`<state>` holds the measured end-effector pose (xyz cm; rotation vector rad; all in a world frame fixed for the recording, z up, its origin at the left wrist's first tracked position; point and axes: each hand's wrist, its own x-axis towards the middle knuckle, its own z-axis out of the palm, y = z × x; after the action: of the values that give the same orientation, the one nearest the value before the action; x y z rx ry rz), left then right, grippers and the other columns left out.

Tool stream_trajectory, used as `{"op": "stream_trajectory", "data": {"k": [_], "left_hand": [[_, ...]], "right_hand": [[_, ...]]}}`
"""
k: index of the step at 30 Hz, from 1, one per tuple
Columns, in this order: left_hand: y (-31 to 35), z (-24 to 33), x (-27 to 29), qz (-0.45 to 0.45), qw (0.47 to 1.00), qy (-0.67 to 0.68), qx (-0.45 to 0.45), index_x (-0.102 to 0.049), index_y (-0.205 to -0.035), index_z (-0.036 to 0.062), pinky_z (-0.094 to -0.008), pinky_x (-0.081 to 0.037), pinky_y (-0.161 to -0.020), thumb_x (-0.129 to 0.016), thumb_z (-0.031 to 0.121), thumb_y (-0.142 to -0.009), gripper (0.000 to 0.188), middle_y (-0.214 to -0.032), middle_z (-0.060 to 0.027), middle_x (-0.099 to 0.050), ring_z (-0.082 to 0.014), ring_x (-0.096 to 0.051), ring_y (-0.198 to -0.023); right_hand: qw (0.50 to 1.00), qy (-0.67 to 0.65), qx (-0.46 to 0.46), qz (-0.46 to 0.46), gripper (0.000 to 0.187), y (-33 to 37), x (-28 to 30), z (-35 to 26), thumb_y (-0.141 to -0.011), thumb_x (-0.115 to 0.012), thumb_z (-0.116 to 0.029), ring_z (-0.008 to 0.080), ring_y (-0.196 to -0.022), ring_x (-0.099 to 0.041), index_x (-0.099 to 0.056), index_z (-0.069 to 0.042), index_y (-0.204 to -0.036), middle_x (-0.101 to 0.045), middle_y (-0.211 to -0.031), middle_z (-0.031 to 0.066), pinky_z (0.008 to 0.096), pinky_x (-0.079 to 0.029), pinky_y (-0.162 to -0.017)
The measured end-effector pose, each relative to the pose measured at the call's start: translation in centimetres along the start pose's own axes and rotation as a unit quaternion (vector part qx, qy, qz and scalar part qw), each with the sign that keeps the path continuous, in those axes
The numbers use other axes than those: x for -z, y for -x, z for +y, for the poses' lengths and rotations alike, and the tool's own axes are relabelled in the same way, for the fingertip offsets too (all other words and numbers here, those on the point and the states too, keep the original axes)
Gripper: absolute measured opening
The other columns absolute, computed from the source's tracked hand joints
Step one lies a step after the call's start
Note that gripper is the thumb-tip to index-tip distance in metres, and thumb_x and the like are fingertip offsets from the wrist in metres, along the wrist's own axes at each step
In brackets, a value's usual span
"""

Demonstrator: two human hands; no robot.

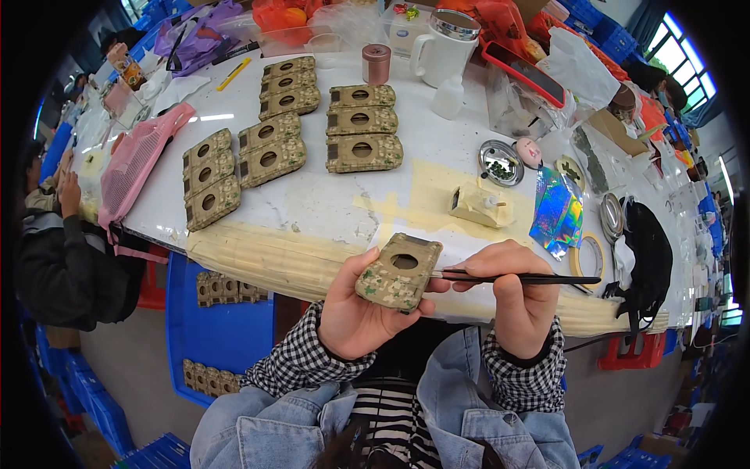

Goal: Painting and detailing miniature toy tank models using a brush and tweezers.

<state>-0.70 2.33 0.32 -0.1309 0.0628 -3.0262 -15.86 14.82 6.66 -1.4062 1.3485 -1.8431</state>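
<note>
My left hand (353,314) grips a camouflage-painted toy tank hull (396,291), a tan, brown and green block with a round hole in its top. Between the fingers of my right hand (512,291) is a thin black paintbrush (539,279). Its tip meets the hull's right side. Beyond my hands, similar hulls stand in rows on the table, among them one group (362,153) in the middle and another (209,200) at the left. A small tape-covered block (480,205) sits just past the brush.
A padded tan edge (258,254) runs along the table's front. At the right lie a round metal lid (500,162), iridescent film (557,211), a tape roll (587,260) and a black bag (650,258). A white mug (444,53) stands behind. Below left, a blue tray (223,332) holds more hulls.
</note>
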Motion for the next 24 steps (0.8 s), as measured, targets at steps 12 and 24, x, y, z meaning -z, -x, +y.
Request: {"op": "stream_trajectory", "data": {"k": [12,24], "left_hand": [[0.0,-0.2,-2.2,0.086,0.921,-0.355,-0.137,-0.012,-0.148,0.0034,-0.0441,-0.052,-0.090,-0.043,0.036,-0.090,0.073,-0.127,-0.0278,-0.050,-0.0350,-0.061,-0.105],[0.0,-0.7,-2.0,0.088,0.967,-0.221,-0.090,-0.017,-0.146,0.0014,-0.0412,-0.054,-0.090,-0.032,0.041,-0.098,0.064,-0.129,-0.0297,-0.047,-0.0334,-0.061,-0.104]], "right_hand": [[0.985,0.153,0.081,-0.018,0.038,2.3,-0.8,0.1,-0.100,-0.043,-0.033,0.0215,-0.071,-0.065,-0.056,0.003,-0.098,-0.062,-0.088,0.0192,0.0293,-0.055,-0.065],[0.992,0.095,0.074,0.032,0.036,3.0,-0.7,1.0,-0.097,-0.051,-0.033,0.0239,-0.081,-0.065,-0.060,0.001,-0.103,-0.063,-0.094,0.0178,0.0304,-0.054,-0.071]]}}
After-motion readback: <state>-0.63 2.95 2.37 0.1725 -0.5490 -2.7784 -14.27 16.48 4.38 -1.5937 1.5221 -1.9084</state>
